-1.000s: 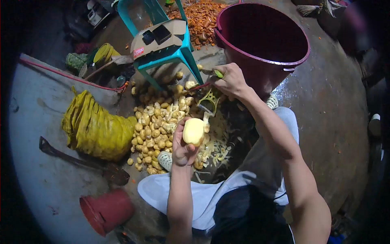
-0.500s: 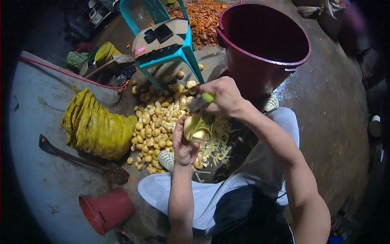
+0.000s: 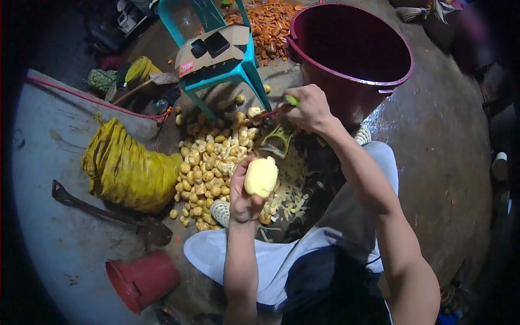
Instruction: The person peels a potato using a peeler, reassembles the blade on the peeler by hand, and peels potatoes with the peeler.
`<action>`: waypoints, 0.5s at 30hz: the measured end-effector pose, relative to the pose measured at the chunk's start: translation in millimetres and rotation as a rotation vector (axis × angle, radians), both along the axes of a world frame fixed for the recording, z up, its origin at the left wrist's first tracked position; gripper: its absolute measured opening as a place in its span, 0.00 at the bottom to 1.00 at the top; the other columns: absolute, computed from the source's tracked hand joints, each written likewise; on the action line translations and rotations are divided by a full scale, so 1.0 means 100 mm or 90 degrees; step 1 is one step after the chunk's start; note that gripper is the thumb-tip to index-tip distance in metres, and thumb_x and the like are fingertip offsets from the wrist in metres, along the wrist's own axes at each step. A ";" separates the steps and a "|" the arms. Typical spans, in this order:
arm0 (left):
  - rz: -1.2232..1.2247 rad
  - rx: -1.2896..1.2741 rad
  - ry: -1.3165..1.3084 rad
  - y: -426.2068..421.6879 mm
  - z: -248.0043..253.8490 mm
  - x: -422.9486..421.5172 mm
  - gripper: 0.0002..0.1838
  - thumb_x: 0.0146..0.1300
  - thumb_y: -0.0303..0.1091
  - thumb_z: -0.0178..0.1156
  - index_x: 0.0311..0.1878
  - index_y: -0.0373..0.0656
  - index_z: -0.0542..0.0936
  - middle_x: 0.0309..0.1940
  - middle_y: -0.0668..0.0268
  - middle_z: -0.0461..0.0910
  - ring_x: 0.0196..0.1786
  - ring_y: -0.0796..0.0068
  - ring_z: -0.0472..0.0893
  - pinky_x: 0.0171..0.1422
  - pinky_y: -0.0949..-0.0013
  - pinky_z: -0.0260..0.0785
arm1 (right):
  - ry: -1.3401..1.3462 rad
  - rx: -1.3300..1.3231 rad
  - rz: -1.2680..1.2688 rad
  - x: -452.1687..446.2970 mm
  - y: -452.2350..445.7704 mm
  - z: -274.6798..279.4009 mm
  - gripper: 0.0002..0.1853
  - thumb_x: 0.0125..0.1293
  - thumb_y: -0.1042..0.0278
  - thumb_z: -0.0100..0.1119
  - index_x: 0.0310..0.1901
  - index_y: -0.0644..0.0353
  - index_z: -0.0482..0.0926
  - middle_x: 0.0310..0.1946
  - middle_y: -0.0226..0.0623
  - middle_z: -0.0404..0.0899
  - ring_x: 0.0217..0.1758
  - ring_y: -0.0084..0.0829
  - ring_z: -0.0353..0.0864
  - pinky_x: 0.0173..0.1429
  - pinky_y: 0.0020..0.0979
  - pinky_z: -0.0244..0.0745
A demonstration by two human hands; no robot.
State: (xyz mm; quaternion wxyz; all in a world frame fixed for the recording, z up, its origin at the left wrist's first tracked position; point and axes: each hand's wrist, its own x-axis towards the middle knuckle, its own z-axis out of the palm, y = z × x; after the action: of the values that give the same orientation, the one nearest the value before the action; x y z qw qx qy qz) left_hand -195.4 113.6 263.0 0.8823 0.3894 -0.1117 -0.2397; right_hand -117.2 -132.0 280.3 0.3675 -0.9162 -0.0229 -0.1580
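My left hand (image 3: 242, 192) is closed around a pale, peeled potato (image 3: 261, 177), held upright above the floor. Up and to the right, my right hand (image 3: 310, 110) grips a vegetable peeler (image 3: 278, 140); its green, frame-like head points down toward the potato without touching it. A green end pokes out at the top of the fist, and something thin and red shows beside the fingers. Beyond both hands lies a heap of potatoes (image 3: 205, 174), some with skin and some pale. Peel scraps (image 3: 292, 203) are strewn on the floor below the hands.
A teal plastic chair (image 3: 238, 73) carries cardboard with black items. Right of it stands a large maroon tub (image 3: 346, 89). Orange pieces (image 3: 273, 27) are piled behind. At left are a yellow sack (image 3: 130, 168), a long-handled metal tool (image 3: 103, 211) and a tipped red bucket (image 3: 146, 281).
The peeler has moved up and away from the potato, with my right hand shifting slightly up and right. The potato's pale face is now uncovered in my left hand.
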 end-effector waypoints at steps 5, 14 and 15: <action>0.021 0.125 -0.070 -0.01 -0.06 0.01 0.50 0.38 0.33 0.83 0.65 0.39 0.64 0.55 0.62 0.76 0.58 0.67 0.77 0.65 0.65 0.69 | -0.118 0.009 0.141 -0.23 0.23 0.12 0.15 0.43 0.52 0.69 0.30 0.51 0.80 0.23 0.43 0.78 0.32 0.51 0.80 0.38 0.47 0.76; 0.031 0.028 0.005 -0.02 0.00 -0.01 0.52 0.37 0.34 0.83 0.65 0.39 0.61 0.57 0.61 0.74 0.59 0.66 0.77 0.64 0.65 0.73 | -0.108 0.018 0.082 -0.27 0.24 0.17 0.14 0.49 0.51 0.67 0.27 0.53 0.81 0.22 0.46 0.78 0.30 0.50 0.81 0.36 0.45 0.77; 0.052 0.028 -0.038 -0.05 -0.04 -0.02 0.52 0.38 0.35 0.83 0.66 0.39 0.61 0.58 0.61 0.74 0.59 0.66 0.76 0.65 0.64 0.71 | -0.092 -0.041 0.152 -0.32 0.26 0.26 0.15 0.49 0.49 0.67 0.29 0.52 0.82 0.23 0.46 0.79 0.30 0.50 0.81 0.37 0.46 0.77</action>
State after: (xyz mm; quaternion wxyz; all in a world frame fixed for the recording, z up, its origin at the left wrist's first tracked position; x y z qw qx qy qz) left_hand -197.6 108.2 258.8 0.8788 0.4200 -0.1166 -0.1943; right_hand -149.1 -105.7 306.4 0.3515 -0.9044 -0.1635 -0.1782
